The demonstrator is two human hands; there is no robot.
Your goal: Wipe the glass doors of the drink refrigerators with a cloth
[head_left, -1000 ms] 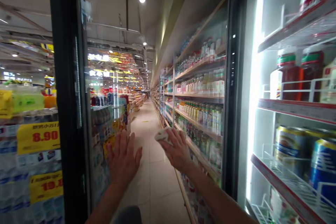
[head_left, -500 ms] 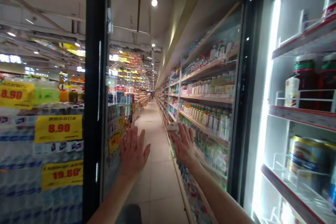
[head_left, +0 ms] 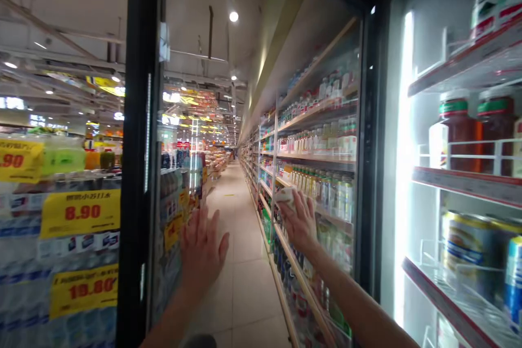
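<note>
A glass cooler door with a black frame (head_left: 141, 119) stands swung out in front of me, and the aisle shows through its pane. My left hand (head_left: 203, 247) has its fingers spread and its palm turned to the glass, with nothing in it. It looks flat on the pane, though exact contact is hard to see. My right hand (head_left: 300, 224) presses a folded whitish cloth (head_left: 285, 197) to the glass, right of my left hand. The fingers partly cover the cloth.
On the right, the lit cooler has shelves (head_left: 460, 184) holding dark red bottles (head_left: 460, 125) and gold cans (head_left: 465, 239). Stacked water packs with yellow price signs (head_left: 81, 212) stand at the left. Through the pane, the tiled aisle floor (head_left: 232, 217) runs away beside bottle shelves.
My right hand has moved to the right across the glass with the cloth. My left hand stays spread, slightly lower and further left in view. The camera view has shifted a little.
</note>
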